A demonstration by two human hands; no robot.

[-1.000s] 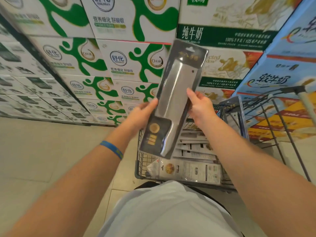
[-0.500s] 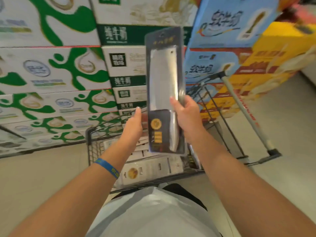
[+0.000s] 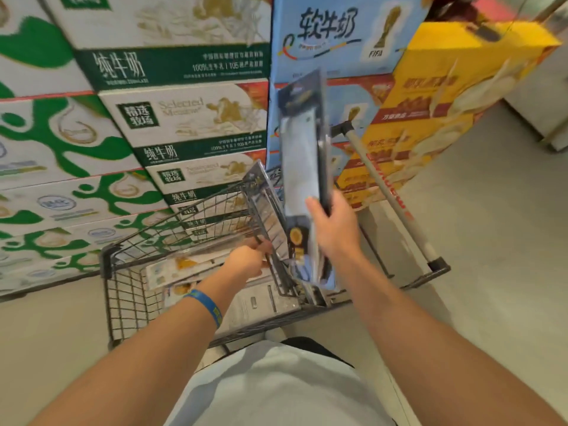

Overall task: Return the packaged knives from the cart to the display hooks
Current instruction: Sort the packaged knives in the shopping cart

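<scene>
Forearms reach out from a white shirt (image 3: 276,379) at the near edge, and the left one wears a blue wristband (image 3: 206,306). The left hand (image 3: 248,260) is low inside the cart (image 3: 123,299). Its fingers curl round the bottom edge of a second pack (image 3: 264,201), which leans upright against the right wall of the basket. Going by that grip, the hand is collecting another item so both can be carried at once.

The right hand (image 3: 335,230) is higher and just right of it. It clasps a packaged knife (image 3: 302,167) by the handle end, thumb across the front. The pack stands nearly vertical with its hang hole uppermost, probably so it is ready to slide onto a hook. It is turned partly edge-on and blurred.

More packs (image 3: 184,269) lie flat on the cart floor, so most of the job seems to remain. The push bar (image 3: 384,198) slants away to the right over pale floor (image 3: 491,241).

Farther off, stacked milk cartons (image 3: 190,118) fill the left and middle. Blue boxes (image 3: 332,35) and yellow boxes (image 3: 430,96) stand to their right. No display hooks are in view, so the knives must be carried elsewhere.
</scene>
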